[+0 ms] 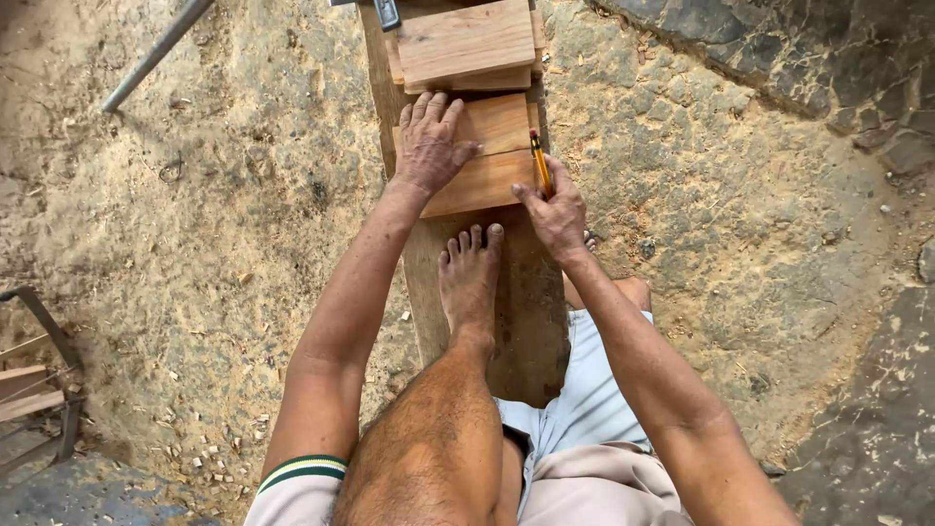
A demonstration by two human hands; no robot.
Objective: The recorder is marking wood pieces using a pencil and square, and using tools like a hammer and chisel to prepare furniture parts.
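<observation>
Plank (526, 321) is narrow & crowded: bare foot (469, 282) blocks its near half, wood blocks (487, 156) w/ left hand (430, 146) & right hand (557, 212) w/ pencil (540, 164) fill the middle, stacked boards (466, 44) close the far end. Open dirt either side. Metal rod (156, 54) crosses far left, prob. raised off ground. Stone edge (779, 58) bounds far right.

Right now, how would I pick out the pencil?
Find the long dark wooden plank lying on the sandy ground. The right hand holds the thin yellow pencil against the pale boards' edge: the only slim, bright stick there.
</observation>
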